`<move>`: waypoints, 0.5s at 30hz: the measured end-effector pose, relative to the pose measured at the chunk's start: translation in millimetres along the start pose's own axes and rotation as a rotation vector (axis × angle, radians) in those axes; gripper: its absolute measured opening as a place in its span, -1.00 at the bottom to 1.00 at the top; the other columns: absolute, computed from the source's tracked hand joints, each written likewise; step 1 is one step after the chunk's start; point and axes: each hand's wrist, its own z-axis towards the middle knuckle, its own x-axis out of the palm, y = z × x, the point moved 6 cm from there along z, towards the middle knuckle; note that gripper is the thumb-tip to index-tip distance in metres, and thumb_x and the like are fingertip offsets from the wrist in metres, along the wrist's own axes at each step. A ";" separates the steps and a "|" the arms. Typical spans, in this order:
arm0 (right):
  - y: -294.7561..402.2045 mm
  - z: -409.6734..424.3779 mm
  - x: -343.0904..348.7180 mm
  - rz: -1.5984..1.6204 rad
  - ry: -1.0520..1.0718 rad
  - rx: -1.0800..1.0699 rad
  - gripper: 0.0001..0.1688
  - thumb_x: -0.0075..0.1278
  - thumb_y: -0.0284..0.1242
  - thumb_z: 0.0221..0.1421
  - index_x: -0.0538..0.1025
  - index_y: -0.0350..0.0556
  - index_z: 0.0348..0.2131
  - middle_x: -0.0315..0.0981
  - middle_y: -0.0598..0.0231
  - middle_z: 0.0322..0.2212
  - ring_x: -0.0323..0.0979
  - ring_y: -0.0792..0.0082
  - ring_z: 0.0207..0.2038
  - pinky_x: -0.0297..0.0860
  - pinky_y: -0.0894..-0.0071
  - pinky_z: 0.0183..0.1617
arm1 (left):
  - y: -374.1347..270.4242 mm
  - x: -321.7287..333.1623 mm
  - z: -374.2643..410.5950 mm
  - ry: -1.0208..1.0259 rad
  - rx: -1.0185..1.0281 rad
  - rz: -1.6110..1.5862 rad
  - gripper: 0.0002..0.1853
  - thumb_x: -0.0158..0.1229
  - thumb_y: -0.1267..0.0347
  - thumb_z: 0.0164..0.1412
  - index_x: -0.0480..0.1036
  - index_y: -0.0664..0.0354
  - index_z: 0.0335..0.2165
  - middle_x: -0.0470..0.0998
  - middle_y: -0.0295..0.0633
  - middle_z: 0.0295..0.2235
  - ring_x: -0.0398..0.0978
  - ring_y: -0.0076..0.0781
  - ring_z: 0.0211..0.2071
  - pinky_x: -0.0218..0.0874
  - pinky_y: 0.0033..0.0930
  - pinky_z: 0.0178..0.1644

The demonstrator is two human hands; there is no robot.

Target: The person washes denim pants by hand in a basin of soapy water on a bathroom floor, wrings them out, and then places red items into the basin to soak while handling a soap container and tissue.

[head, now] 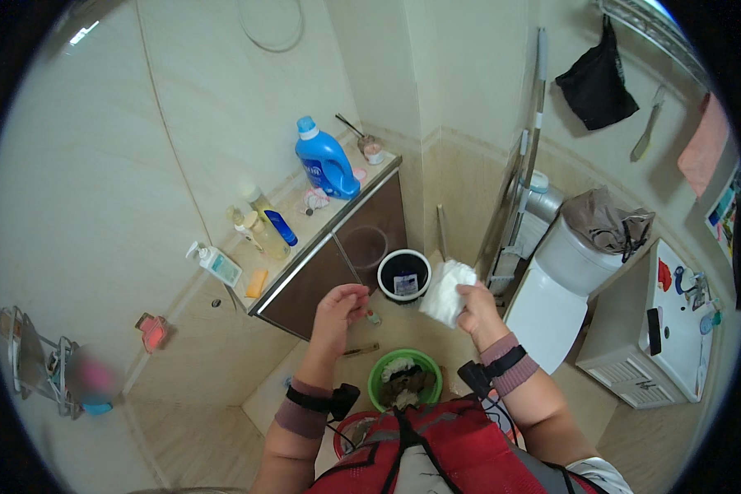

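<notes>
My right hand [477,309] grips the edge of a white, crinkled, soft bundle [447,293]; whether it is a packet or folded cloth I cannot tell. Across from it, my left hand [344,305] is raised in front of the cabinet, fingers curled in close to the thumb. Nothing shows in that hand, though its fingertips could hide something small. Just beyond the bundle stands a black bucket [404,276] with a white rim, a label visible inside it. Below my hands, a green plastic basin [406,380] contains dark and pale cloth.
A brown-doored cabinet [373,238] carries a blue detergent jug [326,162], several bottles and a pump bottle [217,264]. At right are a white toilet [546,315] and a washbasin [679,321]. A red basin [353,432] is partly hidden by my vest. A brush [361,350] lies on the floor.
</notes>
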 end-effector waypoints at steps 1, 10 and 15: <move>4.5 11.8 -14.1 0.015 -0.145 0.005 -0.60 -0.24 -0.66 0.14 0.41 -0.07 -0.04 0.46 0.16 -0.13 0.45 0.06 -0.12 0.39 -0.18 -0.04 | 7.0 -12.1 3.5 -0.061 -0.033 -0.025 -0.75 -0.06 0.39 0.30 0.43 0.23 -0.12 0.52 -0.15 -0.12 0.48 -0.39 -0.16 0.32 -0.36 -0.07; -0.2 180.5 -6.0 -0.225 -0.241 0.005 -0.65 -0.04 -0.50 0.06 0.44 -0.02 -0.09 0.41 0.33 -0.29 0.35 0.26 -0.29 0.28 0.15 -0.17 | 72.3 -88.3 9.7 -0.336 -0.183 -0.106 -0.80 -0.04 0.40 0.28 0.43 0.17 -0.16 0.55 -0.17 -0.19 0.50 -0.38 -0.21 0.35 -0.31 -0.11; -8.2 217.8 -35.5 -0.406 -0.264 0.003 -0.74 0.00 -0.44 0.01 0.38 0.01 -0.22 0.28 0.34 -0.35 0.25 0.32 -0.38 0.24 0.20 -0.28 | 88.9 -108.2 -0.4 -0.423 -0.203 -0.181 -0.82 -0.01 0.42 0.27 0.44 0.15 -0.17 0.55 -0.19 -0.19 0.50 -0.42 -0.21 0.34 -0.37 -0.15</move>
